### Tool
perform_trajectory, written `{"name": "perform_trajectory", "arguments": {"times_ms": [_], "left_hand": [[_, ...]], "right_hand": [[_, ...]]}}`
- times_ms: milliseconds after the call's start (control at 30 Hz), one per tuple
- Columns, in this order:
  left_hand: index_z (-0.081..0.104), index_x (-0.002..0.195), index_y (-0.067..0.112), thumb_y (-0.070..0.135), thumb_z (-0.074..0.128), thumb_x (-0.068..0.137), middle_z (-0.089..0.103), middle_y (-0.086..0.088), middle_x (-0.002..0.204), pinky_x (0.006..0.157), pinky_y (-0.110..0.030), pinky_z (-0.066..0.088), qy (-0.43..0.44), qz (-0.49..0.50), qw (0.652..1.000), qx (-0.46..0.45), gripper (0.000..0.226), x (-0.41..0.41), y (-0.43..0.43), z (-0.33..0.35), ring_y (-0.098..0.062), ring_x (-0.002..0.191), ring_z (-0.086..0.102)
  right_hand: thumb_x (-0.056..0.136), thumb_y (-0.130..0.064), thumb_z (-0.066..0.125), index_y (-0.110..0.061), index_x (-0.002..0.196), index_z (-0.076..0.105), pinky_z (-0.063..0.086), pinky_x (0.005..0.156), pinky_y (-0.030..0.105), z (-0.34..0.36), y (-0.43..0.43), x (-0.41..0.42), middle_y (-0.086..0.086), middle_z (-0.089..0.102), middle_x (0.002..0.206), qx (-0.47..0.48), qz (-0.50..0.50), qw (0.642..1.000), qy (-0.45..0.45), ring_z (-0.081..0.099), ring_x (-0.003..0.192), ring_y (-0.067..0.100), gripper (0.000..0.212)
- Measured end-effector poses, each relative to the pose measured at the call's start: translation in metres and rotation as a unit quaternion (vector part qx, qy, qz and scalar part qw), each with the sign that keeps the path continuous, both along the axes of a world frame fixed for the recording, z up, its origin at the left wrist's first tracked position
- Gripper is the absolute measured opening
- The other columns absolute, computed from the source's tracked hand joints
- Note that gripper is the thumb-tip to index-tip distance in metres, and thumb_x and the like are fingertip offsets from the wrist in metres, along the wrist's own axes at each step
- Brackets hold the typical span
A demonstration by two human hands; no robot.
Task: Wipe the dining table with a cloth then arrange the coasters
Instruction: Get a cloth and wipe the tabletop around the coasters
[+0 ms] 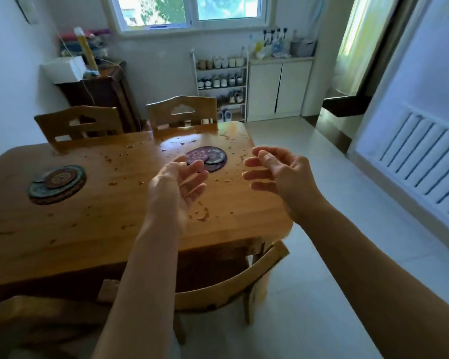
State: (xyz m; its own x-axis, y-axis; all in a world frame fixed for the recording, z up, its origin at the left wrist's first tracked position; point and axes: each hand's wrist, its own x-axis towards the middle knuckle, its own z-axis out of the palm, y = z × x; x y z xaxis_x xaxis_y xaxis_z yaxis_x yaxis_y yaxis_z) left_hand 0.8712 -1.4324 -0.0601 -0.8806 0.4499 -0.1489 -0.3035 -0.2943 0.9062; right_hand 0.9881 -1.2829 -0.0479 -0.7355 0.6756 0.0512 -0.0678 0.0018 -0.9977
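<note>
Both hands hover over the wet wooden table (101,229), palms facing each other. The left hand (176,185) and right hand (278,174) have loosely curled fingers and hold nothing. The purple coasters (214,156) lie stacked just beyond the left fingertips. The teal and brown coasters (57,183) sit well apart, far left. Water drops (201,215) dot the tabletop.

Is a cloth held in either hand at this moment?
No, the left hand and the right hand are both empty, fingers loosely curled above the table.

wooden chairs (182,112), shoe rack (219,84), white cabinet (279,89), radiator (423,156), window (192,11)
</note>
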Motion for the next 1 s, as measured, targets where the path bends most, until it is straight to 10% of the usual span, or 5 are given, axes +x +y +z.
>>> {"name": "perform_trajectory", "arguments": {"times_ms": [500,1000], "left_hand": [[0.060,0.114,0.016,0.020,0.045,0.099,0.074,-0.004,0.098,0.084,-0.037,0.054,-0.019,-0.078,0.995,0.050,0.021,0.069,0.230,0.022,-0.021,0.088,0.071],[0.061,0.108,0.020,0.024,0.043,0.099,0.075,0.002,0.093,0.073,-0.030,0.054,-0.020,-0.029,0.993,0.116,0.021,-0.038,0.484,0.039,-0.015,0.083,0.072]], "right_hand": [[0.102,-0.015,0.046,-0.008,0.108,0.065,0.057,0.071,0.036,0.025,0.245,0.125,0.011,0.074,0.094,-0.025,-0.154,0.987,0.050,0.072,0.078,0.024,0.022],[0.102,-0.015,0.044,-0.008,0.108,0.066,0.056,0.069,0.033,0.040,0.497,0.022,0.012,0.074,0.093,0.016,-0.110,0.993,0.042,0.071,0.076,0.023,0.024]]}}
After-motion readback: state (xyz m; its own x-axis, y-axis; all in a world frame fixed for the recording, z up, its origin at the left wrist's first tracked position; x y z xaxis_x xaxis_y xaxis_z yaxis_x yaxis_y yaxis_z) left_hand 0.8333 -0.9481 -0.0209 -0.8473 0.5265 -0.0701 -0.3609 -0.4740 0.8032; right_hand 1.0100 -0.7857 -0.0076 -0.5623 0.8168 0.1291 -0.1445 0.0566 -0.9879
